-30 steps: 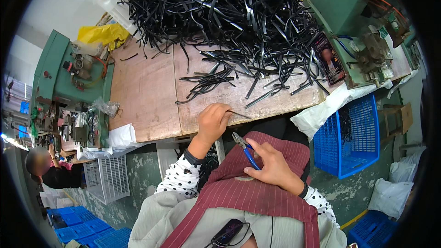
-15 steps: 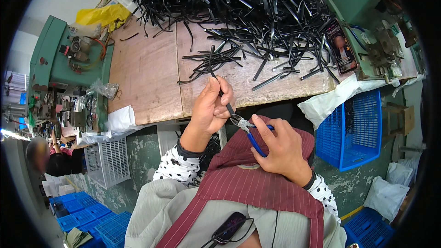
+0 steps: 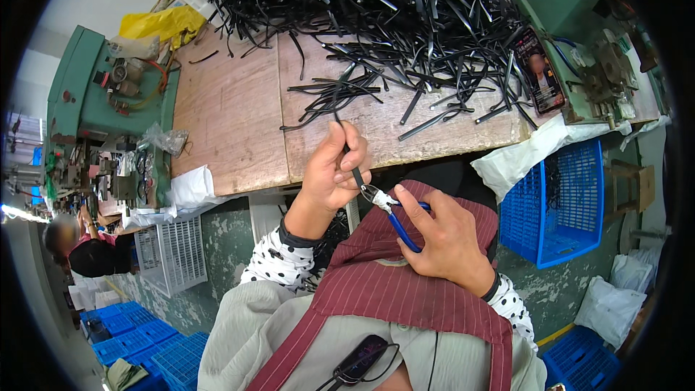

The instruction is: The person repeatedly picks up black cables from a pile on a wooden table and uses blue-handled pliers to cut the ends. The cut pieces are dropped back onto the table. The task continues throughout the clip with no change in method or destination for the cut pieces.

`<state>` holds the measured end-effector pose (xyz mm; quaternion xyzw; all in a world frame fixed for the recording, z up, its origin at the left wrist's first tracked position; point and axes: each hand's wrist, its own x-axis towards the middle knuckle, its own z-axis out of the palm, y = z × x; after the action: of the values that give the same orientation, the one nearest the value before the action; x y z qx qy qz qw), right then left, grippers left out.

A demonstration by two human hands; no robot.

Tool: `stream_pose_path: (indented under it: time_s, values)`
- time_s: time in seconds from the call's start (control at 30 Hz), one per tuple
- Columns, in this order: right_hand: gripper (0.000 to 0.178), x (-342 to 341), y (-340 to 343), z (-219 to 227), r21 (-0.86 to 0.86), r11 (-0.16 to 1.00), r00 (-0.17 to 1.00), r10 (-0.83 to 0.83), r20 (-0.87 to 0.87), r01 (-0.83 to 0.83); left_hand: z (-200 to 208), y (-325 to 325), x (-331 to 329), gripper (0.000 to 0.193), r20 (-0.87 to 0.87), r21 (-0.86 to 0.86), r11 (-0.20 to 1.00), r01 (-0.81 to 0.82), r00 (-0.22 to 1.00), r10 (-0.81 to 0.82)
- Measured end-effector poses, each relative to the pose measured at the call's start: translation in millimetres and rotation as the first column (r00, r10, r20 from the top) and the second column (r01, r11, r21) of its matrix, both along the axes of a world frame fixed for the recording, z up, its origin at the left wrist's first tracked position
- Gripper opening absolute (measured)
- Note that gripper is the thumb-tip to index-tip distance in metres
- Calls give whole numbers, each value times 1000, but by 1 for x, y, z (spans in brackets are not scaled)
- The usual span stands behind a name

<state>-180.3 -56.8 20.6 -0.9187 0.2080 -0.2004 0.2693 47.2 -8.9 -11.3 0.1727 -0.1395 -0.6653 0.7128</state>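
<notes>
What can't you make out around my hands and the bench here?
All in the head view:
Black strip: middle hidden by the left hand.
Pliers: upper handle partly hidden by the right hand; bite on the strip too small to judge.
Heap of black strips: far side cut off by the top edge.
</notes>
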Motion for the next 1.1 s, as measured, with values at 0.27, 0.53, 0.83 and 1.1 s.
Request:
stream_pose_path:
  time_s: [0.27,0.53,0.83,1.1]
  values:
    - [79,1,3,-12,253,967,997,-42,59,26,3,5,-46,34,509,-278,670,-689,485,711]
    - [81,0,1,-15,424,906,999,4,43,-22,-8,7,-60,36,643,-604,520,-604,17,766]
    - [75,-2,2,-23,534,845,1000,-22,7,15,6,9,-45,32,563,-2,731,-682,603,565]
    - [76,-4,4,-25,522,851,998,-53,-27,60,-24,-49,58,17,751,-551,630,-547,-654,89]
